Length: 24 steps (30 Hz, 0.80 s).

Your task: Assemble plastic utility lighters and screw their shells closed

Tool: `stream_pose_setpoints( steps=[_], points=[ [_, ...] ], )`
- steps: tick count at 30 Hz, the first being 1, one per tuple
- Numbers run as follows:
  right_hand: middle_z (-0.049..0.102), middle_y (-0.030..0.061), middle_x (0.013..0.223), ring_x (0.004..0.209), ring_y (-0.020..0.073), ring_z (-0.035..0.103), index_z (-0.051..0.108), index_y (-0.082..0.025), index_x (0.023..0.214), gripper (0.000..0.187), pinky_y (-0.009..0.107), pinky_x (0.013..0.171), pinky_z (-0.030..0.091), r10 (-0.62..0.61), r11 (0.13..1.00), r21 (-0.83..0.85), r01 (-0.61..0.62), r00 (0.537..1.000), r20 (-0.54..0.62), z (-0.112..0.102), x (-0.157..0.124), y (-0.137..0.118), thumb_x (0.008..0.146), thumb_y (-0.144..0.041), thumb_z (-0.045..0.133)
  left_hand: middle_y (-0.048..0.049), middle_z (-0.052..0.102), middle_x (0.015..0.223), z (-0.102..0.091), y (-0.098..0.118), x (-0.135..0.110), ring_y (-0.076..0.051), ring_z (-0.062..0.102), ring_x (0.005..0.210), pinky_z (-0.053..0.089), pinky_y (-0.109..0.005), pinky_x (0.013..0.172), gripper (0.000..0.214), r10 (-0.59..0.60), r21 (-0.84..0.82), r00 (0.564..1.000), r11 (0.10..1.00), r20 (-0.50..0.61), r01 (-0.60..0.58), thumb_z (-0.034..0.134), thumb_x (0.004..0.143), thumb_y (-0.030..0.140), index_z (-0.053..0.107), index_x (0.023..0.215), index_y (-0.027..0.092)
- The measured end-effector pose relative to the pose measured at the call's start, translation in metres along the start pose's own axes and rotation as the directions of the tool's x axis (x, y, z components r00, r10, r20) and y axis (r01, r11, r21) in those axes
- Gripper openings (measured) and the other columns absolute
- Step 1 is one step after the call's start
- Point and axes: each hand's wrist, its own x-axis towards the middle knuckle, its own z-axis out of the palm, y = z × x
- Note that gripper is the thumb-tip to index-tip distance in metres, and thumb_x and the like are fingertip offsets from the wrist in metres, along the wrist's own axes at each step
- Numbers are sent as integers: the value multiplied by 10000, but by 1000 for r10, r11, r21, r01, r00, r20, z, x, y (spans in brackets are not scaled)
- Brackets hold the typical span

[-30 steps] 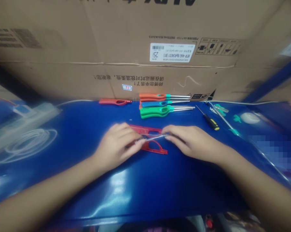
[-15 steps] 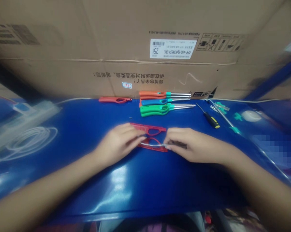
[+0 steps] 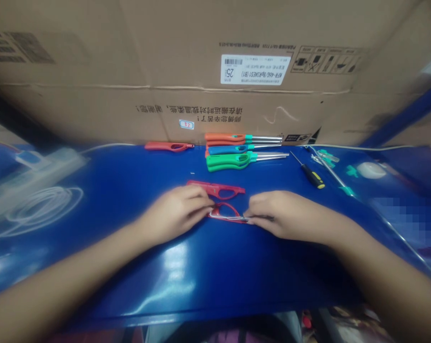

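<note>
Wires (image 3: 227, 217), thin, whitish and slightly bowed, run between the two hands just below centre in my head-camera feed. I see more than one strand, side by side, crossing the lower red shell half (image 3: 217, 208), whose oval trigger opening shows beneath them. My left hand (image 3: 179, 208), left of centre, pinches their left end between thumb and fingers. My right hand (image 3: 285, 214), right of centre, pinches the other end with its fingertips; a dark bit by its fingers is too blurred for me to name. The upper red shell half (image 3: 215, 189), glossy and with its own oval opening, lies just above. Farther up, at upper centre, I have the green lighters (image 3: 228, 163), and the black-and-yellow screwdriver (image 3: 312, 176) lies to their right.
</note>
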Motion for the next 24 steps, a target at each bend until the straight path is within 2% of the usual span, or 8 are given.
stream_pose_setpoints(
  steps=[6,16,20,24],
  points=[
    [631,12,873,735,127,581,699,-181,851,220,261,651,370,-4,996,-84,3,1000,-22,2,0,0,995,-237,542,-47,701,1054,2,-1,-1,-164,669,929,552,-292,854,202,-22,-27,1000,999,4,22,575,988,231,727,1118,200],
    [639,0,838,721,128,565,700,-194,828,265,296,612,300,-11,976,-217,7,1000,-15,6,1,-5,1013,-259,523,-53,715,1035,2,0,0,-172,684,928,559,-295,855,204,-38,-20,999,999,23,39,570,992,250,734,1100,194],
    [650,30,839,762,159,562,715,-188,841,244,325,594,259,-23,940,-341,19,1000,-7,7,1,-13,996,-182,526,-51,723,1023,1,1,-1,-173,692,923,561,-288,827,206,-48,-23,998,999,44,49,566,994,248,732,1103,196],
    [668,56,871,710,168,552,735,-167,879,201,340,543,219,42,898,-440,-14,998,56,8,3,-25,917,-59,569,-51,728,1021,1,3,-1,-171,699,906,562,-279,793,209,-43,-27,999,999,25,43,556,995,234,729,1104,193]
  ],
)
